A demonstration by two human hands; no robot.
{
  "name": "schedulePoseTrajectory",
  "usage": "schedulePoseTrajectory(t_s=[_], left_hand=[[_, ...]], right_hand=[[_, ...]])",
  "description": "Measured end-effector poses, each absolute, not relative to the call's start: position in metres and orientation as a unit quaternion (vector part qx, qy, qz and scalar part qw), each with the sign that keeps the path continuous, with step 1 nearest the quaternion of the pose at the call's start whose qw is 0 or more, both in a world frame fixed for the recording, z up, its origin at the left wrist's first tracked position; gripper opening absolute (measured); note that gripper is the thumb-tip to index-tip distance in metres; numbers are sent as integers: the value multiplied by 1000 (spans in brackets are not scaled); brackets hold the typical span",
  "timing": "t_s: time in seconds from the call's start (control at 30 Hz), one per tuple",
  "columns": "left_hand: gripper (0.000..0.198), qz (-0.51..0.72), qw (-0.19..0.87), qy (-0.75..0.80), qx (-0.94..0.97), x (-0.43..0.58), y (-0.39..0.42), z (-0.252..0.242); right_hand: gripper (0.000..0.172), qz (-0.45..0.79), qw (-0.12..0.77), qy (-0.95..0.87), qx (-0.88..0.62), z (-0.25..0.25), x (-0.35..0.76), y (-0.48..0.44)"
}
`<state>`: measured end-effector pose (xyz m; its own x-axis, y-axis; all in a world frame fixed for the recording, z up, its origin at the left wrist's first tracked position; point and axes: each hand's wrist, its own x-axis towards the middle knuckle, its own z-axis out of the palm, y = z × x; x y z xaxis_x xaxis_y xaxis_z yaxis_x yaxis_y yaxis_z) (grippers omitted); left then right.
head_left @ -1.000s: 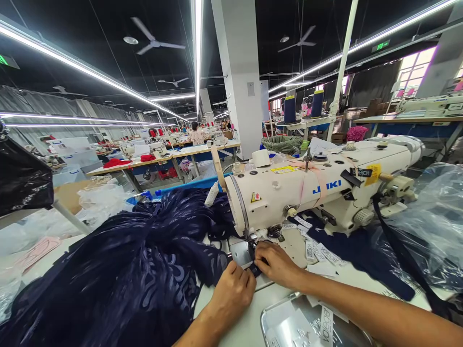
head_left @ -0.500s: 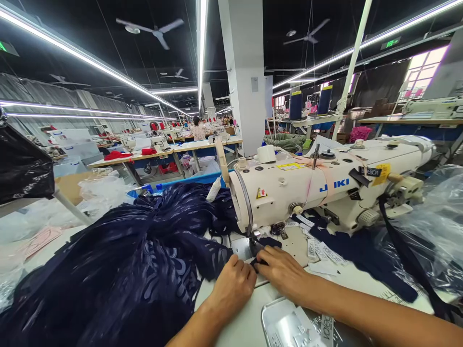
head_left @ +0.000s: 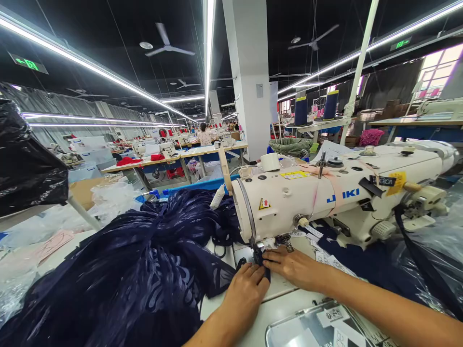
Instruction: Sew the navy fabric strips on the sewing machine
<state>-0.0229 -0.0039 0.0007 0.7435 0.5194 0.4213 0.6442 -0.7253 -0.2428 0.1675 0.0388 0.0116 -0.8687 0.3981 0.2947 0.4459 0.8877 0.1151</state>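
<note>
A cream Juki sewing machine (head_left: 325,202) stands on the white table (head_left: 285,308). Both my hands lie flat at its needle foot, pressing a small piece of navy fabric (head_left: 261,262) between them. My left hand (head_left: 248,294) rests with fingers together on the near side of the piece. My right hand (head_left: 296,267) lies with fingers stretched toward the needle, fingertips on the fabric. A big heap of dark navy patterned cloth (head_left: 126,279) fills the table to the left of my hands.
Several white printed labels (head_left: 327,260) lie under the machine arm, and a metal tray (head_left: 325,327) with more labels sits at the near edge. Clear plastic bags (head_left: 441,241) lie at the right. Thread cones (head_left: 300,111), rows of sewing tables and a distant person (head_left: 205,135) fill the hall.
Both hands have slid a little forward toward the needle with the navy piece. The camera view has shifted slightly, so the machine sits more to the right.
</note>
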Motion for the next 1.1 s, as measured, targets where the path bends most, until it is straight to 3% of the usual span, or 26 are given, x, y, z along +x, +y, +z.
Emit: schedulePoseTrajectory(t_s=[0.6, 1.1], left_hand=[[24, -175, 164, -397, -886, -10, -5, -1], [19, -189, 215, -414, -864, -1, 3, -5]], right_hand=[[47, -62, 92, -962, -250, 9, 171, 45], [47, -45, 151, -952, -263, 13, 168, 47]])
